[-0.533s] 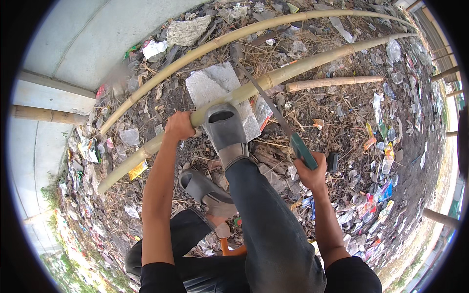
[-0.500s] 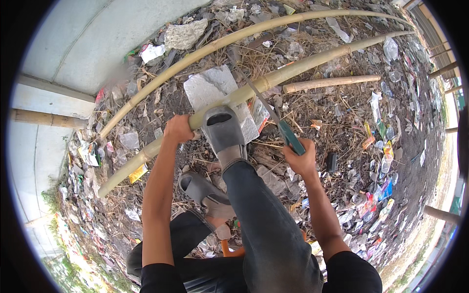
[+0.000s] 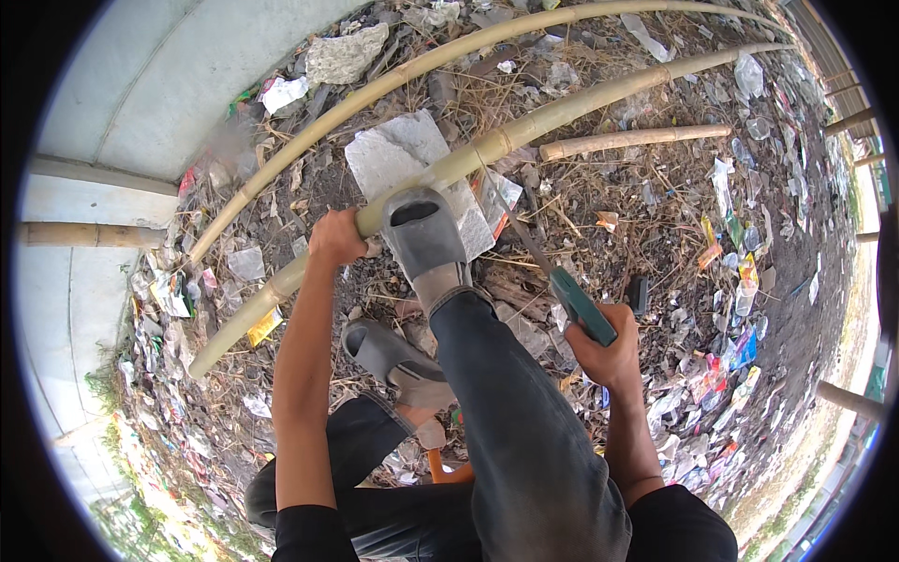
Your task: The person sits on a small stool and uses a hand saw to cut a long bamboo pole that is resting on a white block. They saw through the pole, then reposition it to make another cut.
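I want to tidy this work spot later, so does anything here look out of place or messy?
Yes. Torn plastic wrappers and scraps litter the whole ground. The bamboo pole rests on a grey stone slab, pinned by a grey sandal, left hand gripping it; the right hand holds a saw.

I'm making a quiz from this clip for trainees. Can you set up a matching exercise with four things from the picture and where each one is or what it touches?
Things:
1. left hand
2. right hand
3. grey sandal
4. flat grey stone slab

Places or states:
A. lies on the ground beneath the bamboo pole
B. grips the green handle of a saw
C. pressed down on top of the pole
D. wrapped around the pole, beside the foot

Pairs: 1-D, 2-B, 3-C, 4-A
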A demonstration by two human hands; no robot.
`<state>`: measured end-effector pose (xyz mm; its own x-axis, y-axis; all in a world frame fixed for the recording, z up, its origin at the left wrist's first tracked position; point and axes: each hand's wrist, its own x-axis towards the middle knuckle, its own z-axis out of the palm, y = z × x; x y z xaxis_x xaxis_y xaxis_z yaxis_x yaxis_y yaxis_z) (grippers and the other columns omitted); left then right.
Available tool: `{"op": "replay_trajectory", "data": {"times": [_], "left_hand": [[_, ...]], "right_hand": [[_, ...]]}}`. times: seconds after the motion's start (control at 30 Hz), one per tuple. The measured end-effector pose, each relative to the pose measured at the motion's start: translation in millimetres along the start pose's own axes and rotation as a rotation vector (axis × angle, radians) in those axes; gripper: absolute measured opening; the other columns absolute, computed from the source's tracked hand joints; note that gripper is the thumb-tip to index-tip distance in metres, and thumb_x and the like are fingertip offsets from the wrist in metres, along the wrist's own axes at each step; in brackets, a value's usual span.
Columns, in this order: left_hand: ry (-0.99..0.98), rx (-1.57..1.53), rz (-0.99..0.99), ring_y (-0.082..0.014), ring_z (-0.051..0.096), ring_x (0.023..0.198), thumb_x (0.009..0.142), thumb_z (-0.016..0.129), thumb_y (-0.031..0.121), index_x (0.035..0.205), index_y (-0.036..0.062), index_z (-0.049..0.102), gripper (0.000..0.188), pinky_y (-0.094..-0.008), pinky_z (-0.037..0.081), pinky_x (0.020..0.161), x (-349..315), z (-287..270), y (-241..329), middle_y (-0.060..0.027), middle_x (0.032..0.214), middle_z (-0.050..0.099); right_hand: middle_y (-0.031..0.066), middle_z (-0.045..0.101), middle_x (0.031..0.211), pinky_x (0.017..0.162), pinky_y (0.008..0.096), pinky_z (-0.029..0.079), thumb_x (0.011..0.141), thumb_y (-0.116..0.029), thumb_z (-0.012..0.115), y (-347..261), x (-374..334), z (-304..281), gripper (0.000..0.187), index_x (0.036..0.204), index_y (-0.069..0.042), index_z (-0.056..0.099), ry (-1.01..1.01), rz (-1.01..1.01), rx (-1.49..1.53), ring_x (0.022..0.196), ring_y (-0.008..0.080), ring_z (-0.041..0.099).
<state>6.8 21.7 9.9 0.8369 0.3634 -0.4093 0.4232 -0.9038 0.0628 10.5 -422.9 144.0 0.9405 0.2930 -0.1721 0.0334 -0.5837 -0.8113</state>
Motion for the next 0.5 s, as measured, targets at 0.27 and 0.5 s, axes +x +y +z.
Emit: {"op": "replay_trajectory", "data": {"times": [0.27, 0.5], "left_hand": [[0.13, -0.017, -0.037, -0.0421, 0.072, 0.105, 0.07, 0.079, 0.025, 0.116, 0.0086, 0.071, 0.049, -0.0499, 0.057, 0.096, -5, 21, -6, -0.0232, 0.106, 0.075], [0.106, -0.031, -0.038, -0.0407, 0.072, 0.104, 0.072, 0.079, 0.026, 0.116, 0.009, 0.071, 0.048, -0.0485, 0.058, 0.093, -2, 13, 11, -0.0218, 0.106, 0.075]], "right_hand": [[0.0221, 0.057, 0.058, 0.058, 0.043, 0.048, 0.077, -0.015, 0.071, 20, 113, 20, 0.022, 0.069, 0.004, 0.061, 0.042, -0.152, -0.089, 0.053, 0.0346, 0.06], [0.012, 0.059, 0.055, 0.054, 0.0369, 0.047, 0.081, -0.013, 0.071, 40, 206, 136, 0.018, 0.071, 0.001, 0.065, 0.28, -0.258, 0.278, 0.051, 0.0159, 0.058]]}}
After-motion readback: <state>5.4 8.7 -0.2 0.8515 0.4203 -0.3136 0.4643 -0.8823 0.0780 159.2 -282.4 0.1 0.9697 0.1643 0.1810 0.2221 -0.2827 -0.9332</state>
